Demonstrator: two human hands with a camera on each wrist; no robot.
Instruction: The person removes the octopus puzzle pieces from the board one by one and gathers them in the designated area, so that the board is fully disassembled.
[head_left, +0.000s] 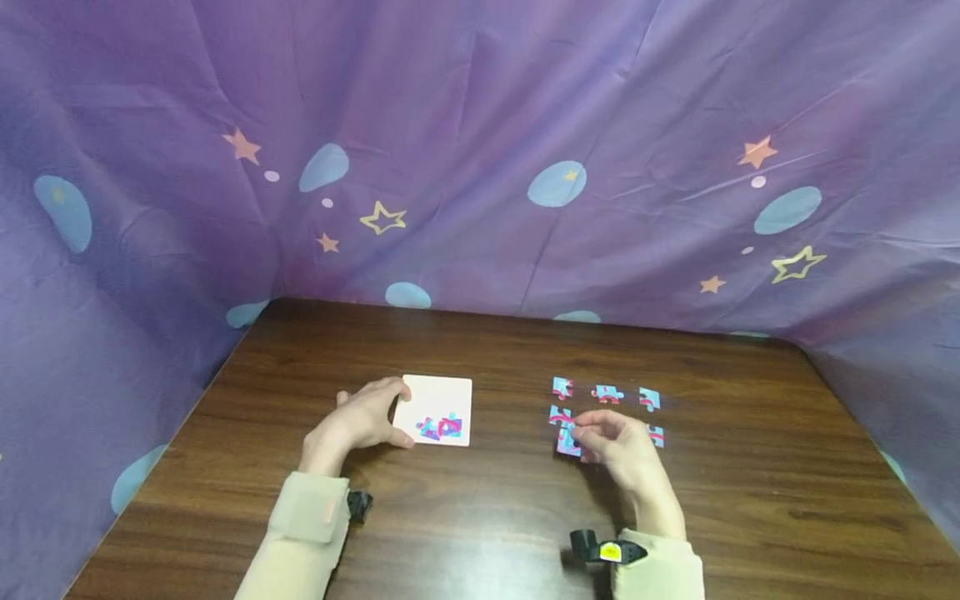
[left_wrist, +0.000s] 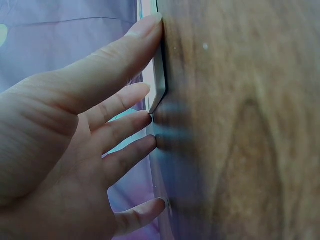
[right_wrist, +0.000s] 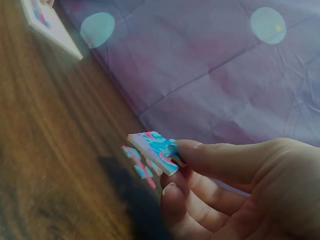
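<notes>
A square white puzzle board (head_left: 435, 393) lies left of centre on the table, with two puzzle pieces (head_left: 450, 427) side by side in its lower right part. At its left edge rests my left hand (head_left: 367, 414), thumb near the front corner and fingers spread. The left wrist view has the thumb (left_wrist: 145, 30) against the board's side. My right hand (head_left: 621, 450) pinches a blue, pink and lilac puzzle piece (right_wrist: 155, 150) between thumb and fingers, raised above the table. Other loose pieces lie under and beyond this hand, partly hidden by it.
Along the back of the loose group lie three puzzle pieces: a left one (head_left: 562, 387), a middle one (head_left: 607, 394) and a right one (head_left: 649, 398). One more piece (head_left: 657, 436) shows beside the right hand. A purple patterned curtain (head_left: 480, 167) hangs behind the brown wooden table (head_left: 450, 517).
</notes>
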